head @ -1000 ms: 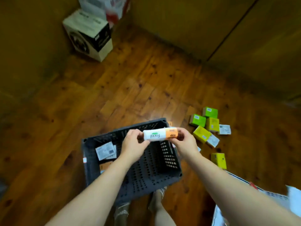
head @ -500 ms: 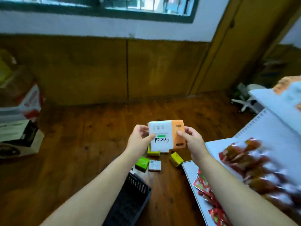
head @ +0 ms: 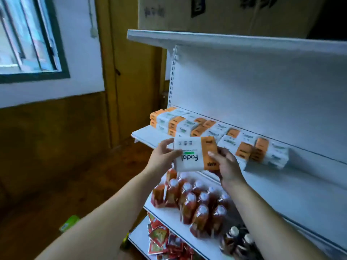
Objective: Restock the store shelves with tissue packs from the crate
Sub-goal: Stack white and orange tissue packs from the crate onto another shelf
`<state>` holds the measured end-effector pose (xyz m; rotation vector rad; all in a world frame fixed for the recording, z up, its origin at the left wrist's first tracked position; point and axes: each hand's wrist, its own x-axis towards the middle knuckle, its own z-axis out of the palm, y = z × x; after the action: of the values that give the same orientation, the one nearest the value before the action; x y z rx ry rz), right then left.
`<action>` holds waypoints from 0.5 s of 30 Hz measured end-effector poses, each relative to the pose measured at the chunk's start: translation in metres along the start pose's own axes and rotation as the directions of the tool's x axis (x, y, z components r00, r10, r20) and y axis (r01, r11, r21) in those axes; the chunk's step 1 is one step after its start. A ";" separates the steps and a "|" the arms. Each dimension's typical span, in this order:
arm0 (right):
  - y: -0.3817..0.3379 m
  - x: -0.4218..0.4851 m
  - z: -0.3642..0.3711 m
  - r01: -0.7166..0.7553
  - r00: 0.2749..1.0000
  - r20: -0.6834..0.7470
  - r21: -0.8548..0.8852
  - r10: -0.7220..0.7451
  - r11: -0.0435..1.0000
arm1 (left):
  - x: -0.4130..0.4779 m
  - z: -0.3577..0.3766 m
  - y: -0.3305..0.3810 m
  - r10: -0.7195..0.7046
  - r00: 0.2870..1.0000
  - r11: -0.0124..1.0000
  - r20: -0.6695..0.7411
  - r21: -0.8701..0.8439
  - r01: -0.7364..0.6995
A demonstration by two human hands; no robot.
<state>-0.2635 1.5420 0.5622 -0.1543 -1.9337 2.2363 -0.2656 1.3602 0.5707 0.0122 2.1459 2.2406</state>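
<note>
A tall white metal shelving unit [head: 262, 87] is filling the right side; its middle shelf [head: 144, 135] is carrying stacked white-and-orange tissue packs [head: 242, 147] along its length, leaving a bare strip at the left front corner. Clear plastic bottles of red drink [head: 195, 203] are standing on the shelf below. One white-and-orange soft-wrapped tissue pack [head: 193, 154] is hovering just off the middle shelf's front edge, above those bottles, the left grip [head: 163, 156] pinching its white end, the right grip [head: 225, 166] clasping its orange end. Letting go early would be risking a drop onto the bottles; shoving hard would be risking toppling the stacks.
</note>
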 end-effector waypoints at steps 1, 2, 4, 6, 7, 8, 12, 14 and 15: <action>0.000 0.003 -0.018 0.004 0.999 -0.045 0.004 -0.003 1.000 | 0.006 0.017 0.000 -0.012 0.999 1.000 0.044 0.012 0.011; -0.001 0.005 -0.034 0.008 0.996 -0.085 0.013 -0.006 1.000 | 0.011 0.033 0.000 -0.022 0.996 0.999 0.084 0.028 0.020; -0.006 0.005 -0.066 0.009 0.990 -0.144 0.044 -0.002 0.999 | 0.020 0.064 0.000 -0.029 0.988 0.999 0.151 0.047 0.022; -0.016 0.005 -0.096 0.006 0.985 -0.174 0.050 0.003 0.999 | 0.028 0.093 0.000 -0.040 0.972 0.998 0.230 0.055 0.029; -0.021 0.006 -0.109 0.001 0.985 -0.174 0.035 0.005 0.999 | 0.031 0.107 0.001 -0.052 0.958 0.997 0.284 0.068 0.034; -0.028 0.005 -0.121 -0.019 0.987 -0.161 0.008 0.020 1.000 | 0.034 0.120 0.003 -0.066 0.936 0.995 0.347 0.090 0.037; -0.045 0.006 -0.151 -0.155 0.988 -0.032 -0.129 0.152 0.979 | 0.037 0.168 0.006 -0.142 0.815 0.982 0.562 0.186 0.043; -0.048 0.009 -0.160 -0.182 0.980 -0.102 -0.126 0.170 0.975 | 0.039 0.185 0.004 -0.119 0.801 0.988 0.587 0.151 0.036; -0.047 0.009 -0.166 -0.186 0.971 -0.166 -0.089 0.170 0.978 | 0.041 0.193 0.005 -0.103 0.804 0.993 0.585 0.111 0.047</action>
<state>-0.2363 1.7108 0.5846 -0.5233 -2.0218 2.1538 -0.3005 1.5538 0.5828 0.5448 1.8486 1.7638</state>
